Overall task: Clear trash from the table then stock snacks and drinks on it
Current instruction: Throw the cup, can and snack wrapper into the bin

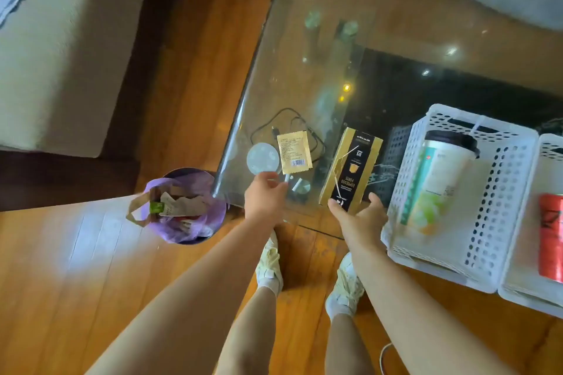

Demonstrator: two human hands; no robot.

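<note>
A gold sachet lies flat on the glass table near its front left corner. My left hand hovers just below the sachet, thumb and fingers apart and slightly curled, holding nothing. A torn gold-and-black espresso box lies to the right. My right hand is at its near end, thumb touching the box's corner and fingers spread beside it. On the floor to the left of the table stands a bin with a purple liner, holding crumpled paper trash.
A round coaster and a black cable lie by the sachet. At the right, a white basket holds a lidded drink cup; a second basket holds a red can. A sofa is at the far left.
</note>
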